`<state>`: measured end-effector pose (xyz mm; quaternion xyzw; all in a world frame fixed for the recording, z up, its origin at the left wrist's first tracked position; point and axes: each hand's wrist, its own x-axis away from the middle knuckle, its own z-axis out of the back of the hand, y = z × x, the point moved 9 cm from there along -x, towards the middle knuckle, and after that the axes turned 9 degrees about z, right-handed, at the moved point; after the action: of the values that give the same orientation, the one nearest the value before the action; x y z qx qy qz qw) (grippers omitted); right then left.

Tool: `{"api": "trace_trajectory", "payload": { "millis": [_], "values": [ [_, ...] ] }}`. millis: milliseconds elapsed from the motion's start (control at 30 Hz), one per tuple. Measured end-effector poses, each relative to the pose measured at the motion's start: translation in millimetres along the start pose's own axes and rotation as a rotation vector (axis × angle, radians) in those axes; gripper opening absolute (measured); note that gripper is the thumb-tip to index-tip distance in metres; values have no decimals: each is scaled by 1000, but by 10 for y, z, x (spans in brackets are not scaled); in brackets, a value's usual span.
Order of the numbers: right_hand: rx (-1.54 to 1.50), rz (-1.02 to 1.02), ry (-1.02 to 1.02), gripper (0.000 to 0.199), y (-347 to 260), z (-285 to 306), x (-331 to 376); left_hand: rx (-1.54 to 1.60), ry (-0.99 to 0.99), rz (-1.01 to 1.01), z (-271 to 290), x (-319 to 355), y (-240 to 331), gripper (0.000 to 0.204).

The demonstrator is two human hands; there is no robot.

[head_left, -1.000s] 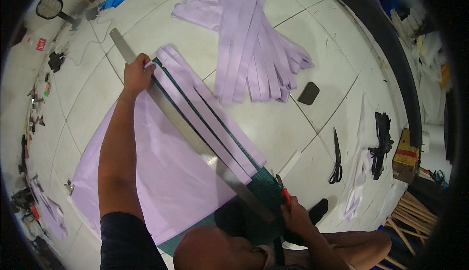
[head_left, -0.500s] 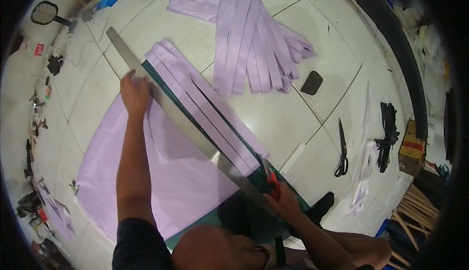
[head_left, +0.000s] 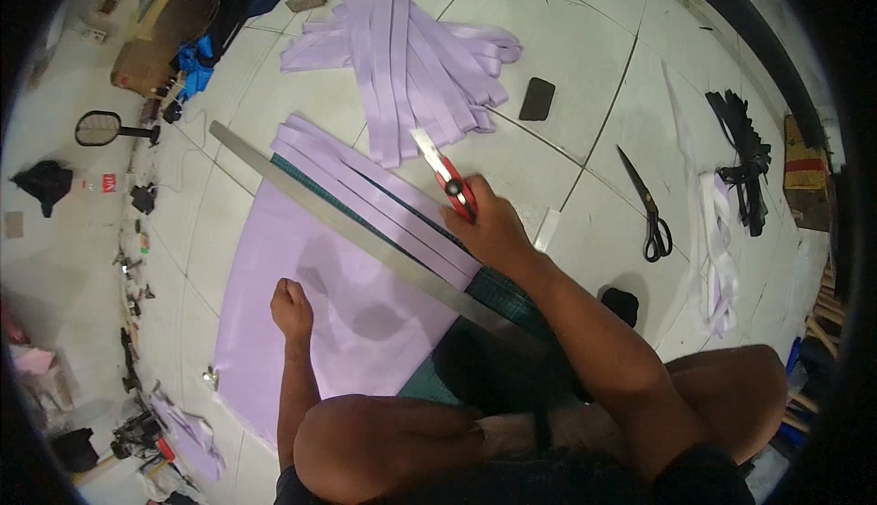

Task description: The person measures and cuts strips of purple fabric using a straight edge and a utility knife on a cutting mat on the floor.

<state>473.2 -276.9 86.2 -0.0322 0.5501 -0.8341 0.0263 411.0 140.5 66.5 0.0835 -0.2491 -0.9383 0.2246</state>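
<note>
My right hand grips a red utility knife, its pale blade out and pointing up and to the left. The knife is raised over the right side of the cut lilac strips. My left hand is closed in a fist above the lilac fabric sheet, with nothing visible in it. A long metal ruler lies diagonally between sheet and strips, touched by neither hand. Beneath them a green cutting mat shows in part.
A heap of lilac strips lies at the far side, beside a dark phone-like slab. Black scissors, a white bar and a black strip bundle rest on the tiles at right. Assorted small items line the left wall.
My left hand has let go of the ruler and come back toward me, closing. My right hand has lifted the knife away from the mat's near end, upward and left.
</note>
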Motion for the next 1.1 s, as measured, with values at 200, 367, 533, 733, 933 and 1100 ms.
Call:
{"api": "trace_trajectory", "payload": {
  "millis": [200, 367, 533, 733, 933, 1100],
  "values": [
    [-155, 85, 48, 39, -152, -169, -382, -228, -172, -1, 698, 3, 350, 53],
    [-251, 87, 5, 40, -70, -543, -427, -403, -422, -92, 866, 356, 570, 28],
    [-270, 105, 17, 40, 20, -782, -393, -480, -557, -16, 645, 749, 394, 35],
    [-149, 61, 0, 43, -139, -963, -470, -516, -645, -53, 379, 918, -251, 42],
    [13, 47, -22, 44, 118, -721, -523, -326, -627, -151, 175, 572, 212, 38],
    [204, 85, -104, 49, 231, -749, -196, -271, -629, -160, 73, 103, -233, 42]
  ]
}}
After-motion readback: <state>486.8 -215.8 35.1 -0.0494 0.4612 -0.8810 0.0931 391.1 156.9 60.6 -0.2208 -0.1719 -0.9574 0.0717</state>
